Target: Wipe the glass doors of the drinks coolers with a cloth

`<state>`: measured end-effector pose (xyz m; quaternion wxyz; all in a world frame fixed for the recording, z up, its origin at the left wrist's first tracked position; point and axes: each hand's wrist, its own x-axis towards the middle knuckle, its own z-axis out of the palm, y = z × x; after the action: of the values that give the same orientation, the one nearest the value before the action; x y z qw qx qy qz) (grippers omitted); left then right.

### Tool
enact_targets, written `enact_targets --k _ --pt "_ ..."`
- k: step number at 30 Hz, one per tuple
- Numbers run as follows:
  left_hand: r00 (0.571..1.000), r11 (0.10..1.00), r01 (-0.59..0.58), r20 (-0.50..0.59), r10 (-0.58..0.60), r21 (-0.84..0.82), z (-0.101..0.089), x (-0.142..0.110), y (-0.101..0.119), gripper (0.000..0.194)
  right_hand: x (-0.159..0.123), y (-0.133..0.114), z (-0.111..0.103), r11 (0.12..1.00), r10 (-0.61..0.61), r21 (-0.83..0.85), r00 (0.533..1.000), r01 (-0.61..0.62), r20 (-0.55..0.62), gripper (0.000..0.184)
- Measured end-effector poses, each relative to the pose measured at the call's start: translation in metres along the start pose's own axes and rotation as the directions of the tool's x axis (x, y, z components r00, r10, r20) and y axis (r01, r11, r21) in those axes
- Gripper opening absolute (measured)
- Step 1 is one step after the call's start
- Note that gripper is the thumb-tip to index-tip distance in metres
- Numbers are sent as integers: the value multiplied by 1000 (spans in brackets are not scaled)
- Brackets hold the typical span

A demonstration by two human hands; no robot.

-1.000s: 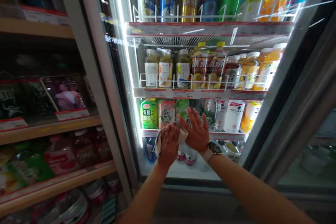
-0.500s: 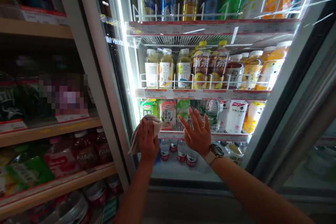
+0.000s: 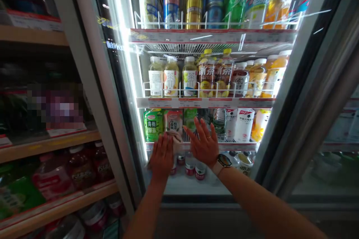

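Note:
My left hand (image 3: 162,158) presses a light beige cloth (image 3: 176,139) against the glass door (image 3: 196,189) of a lit drinks cooler, its fingers laid along the cloth. Behind the glass, just above that hand, stand a green-labelled bottle (image 3: 153,125) and a red-labelled tea bottle (image 3: 173,121). To the right, my right hand (image 3: 204,145) is spread open at the glass and holds nothing. A ring is on one finger and a watch (image 3: 224,160) on the wrist. Part of the cloth is hidden under my left hand.
Metal door frames (image 3: 103,82) border the pane on both sides. Inside, wire-fronted shelves (image 3: 213,102) hold cans, bottles and cartons (image 3: 244,125). Left of the cooler, a wooden shelf rack (image 3: 53,143) carries more drinks. Light reflections streak the glass.
My left hand has slid the cloth rightward across the glass, uncovering the green-labelled bottle. My right hand stays spread at nearly the same spot. The whole view has shifted slightly.

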<state>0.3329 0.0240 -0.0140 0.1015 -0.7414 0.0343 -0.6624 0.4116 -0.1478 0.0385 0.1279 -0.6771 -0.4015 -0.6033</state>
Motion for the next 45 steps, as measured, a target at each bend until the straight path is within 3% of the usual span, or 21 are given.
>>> enact_targets --k 4,8,15,20,23,25,28,33,36,40,45 --pt "988 987 149 -56 -146 52 -13 -1 -45 61 0 0 -2 1000 4 7 1000 -4 1 70" --pt "955 959 285 -87 -283 5 -14 -6 -55 61 -1 -1 -2 1000 8 8 1000 -8 9 70" --pt "987 986 128 -81 -136 -106 5 -8 -10 53 -1 0 -1 1000 4 -4 1000 -3 19 69" --pt "999 991 33 5 -33 -133 9 -7 35 56 -1 0 0 1000 3 4 1000 -3 -9 67" --pt "999 995 -3 45 7 -102 11 -11 46 59 -1 0 1 1000 3 11 1000 -2 -22 65" --pt "999 997 -25 40 28 -68 11 -12 39 59 -2 0 1 1000 3 8 1000 -3 -16 65" --pt "1000 999 12 21 -12 -31 6 -10 10 58 -1 1 0 1000 -1 5 1000 1 7 69" --pt "967 966 253 -36 -251 49 -11 -1 -44 64 -2 1 -1 1000 -6 19 1000 6 15 71" --pt "931 932 361 -76 -358 26 -14 0 -55 66 -3 1 0 1000 0 20 1000 0 7 71" --pt "957 962 270 -97 -273 -46 -4 -4 -35 60 -2 0 0 1000 2 25 1000 -1 -8 69" --pt "992 987 113 -36 -118 -116 8 -4 22 57 -1 -1 -2 1000 2 30 1000 -2 -16 66"
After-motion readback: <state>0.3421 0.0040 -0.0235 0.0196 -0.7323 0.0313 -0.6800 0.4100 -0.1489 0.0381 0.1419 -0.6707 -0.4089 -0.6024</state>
